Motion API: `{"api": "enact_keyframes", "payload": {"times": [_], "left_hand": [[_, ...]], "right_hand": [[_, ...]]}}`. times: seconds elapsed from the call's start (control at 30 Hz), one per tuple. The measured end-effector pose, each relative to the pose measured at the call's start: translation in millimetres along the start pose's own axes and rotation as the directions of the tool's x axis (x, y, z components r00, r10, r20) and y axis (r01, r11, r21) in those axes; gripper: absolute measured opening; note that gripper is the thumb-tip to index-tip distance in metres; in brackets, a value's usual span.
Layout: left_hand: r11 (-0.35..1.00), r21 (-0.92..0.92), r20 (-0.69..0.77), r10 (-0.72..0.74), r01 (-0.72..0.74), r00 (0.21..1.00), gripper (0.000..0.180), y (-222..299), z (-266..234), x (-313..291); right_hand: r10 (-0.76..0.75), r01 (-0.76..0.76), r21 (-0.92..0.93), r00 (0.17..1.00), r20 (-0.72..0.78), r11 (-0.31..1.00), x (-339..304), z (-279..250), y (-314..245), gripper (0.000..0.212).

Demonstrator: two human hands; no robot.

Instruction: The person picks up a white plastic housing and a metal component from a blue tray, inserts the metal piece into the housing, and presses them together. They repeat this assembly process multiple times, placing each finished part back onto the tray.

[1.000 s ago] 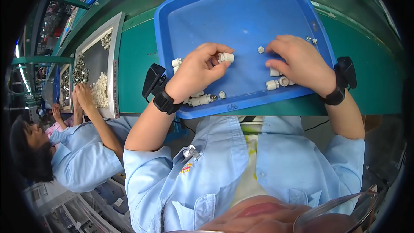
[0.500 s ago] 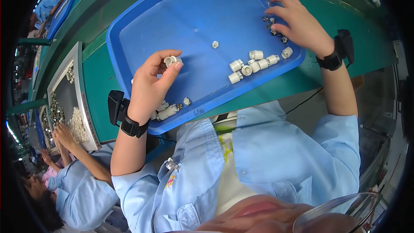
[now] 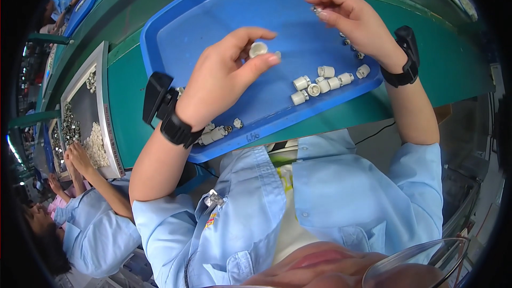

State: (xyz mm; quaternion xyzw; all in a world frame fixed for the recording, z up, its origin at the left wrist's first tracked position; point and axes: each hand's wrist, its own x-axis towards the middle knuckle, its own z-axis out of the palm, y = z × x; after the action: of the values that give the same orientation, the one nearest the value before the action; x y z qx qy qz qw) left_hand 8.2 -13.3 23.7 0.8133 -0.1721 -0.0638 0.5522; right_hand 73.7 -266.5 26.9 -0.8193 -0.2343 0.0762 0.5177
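My left hand (image 3: 216,77) is over the middle of the blue tray (image 3: 205,8), its fingers and thumb curled round a white ceramic lamp holder (image 3: 258,49) with the hollow end facing up. A small white piece (image 3: 277,55) shows at the thumb tip, partly hidden. Above the tray's far right side, my right hand (image 3: 360,26) pinches a small shiny metal part (image 3: 316,10) between thumb and fingertips. Several more dark metal parts (image 3: 346,42) lie below that hand. White lamp holders (image 3: 313,89) lie in a cluster at the tray's near right.
More lamp holders (image 3: 212,135) and a small white piece (image 3: 237,123) lie in the tray's near left corner. The tray rests on a green bench (image 3: 125,101). To the left, a co-worker's hand (image 3: 79,157) reaches into a metal-framed tray (image 3: 109,122) of small parts.
My left hand has moved right and away from me with the lamp holder. My right hand has lifted from the metal parts and shifted left, now with one in its fingertips.
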Motion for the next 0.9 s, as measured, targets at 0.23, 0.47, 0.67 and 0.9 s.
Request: {"api": "enact_keyframes", "payload": {"times": [0.23,0.47,0.67,0.9], "left_hand": [[0.949,-0.303,0.024,-0.079,0.082,0.997,0.026,8.5,-6.0,24.7],[0.917,-0.397,0.041,-0.023,0.038,0.999,0.025,-0.7,-5.9,18.7],[0.873,-0.464,0.199,-0.063,0.151,0.978,0.027,5.6,-14.2,11.8],[0.853,-0.466,0.297,-0.097,0.233,0.95,0.031,11.7,-13.7,6.8]], "right_hand": [[-0.125,0.072,0.444,0.988,0.092,0.893,25.1,39.5,-31.6,0.021],[-0.207,0.142,0.511,0.976,0.072,0.848,20.3,56.9,-21.8,0.02],[-0.161,0.093,0.487,0.982,0.1,0.869,6.4,57.0,-36.3,0.019],[-0.014,-0.038,0.474,0.994,0.106,0.88,-2.5,52.2,-53.1,0.019]]}}
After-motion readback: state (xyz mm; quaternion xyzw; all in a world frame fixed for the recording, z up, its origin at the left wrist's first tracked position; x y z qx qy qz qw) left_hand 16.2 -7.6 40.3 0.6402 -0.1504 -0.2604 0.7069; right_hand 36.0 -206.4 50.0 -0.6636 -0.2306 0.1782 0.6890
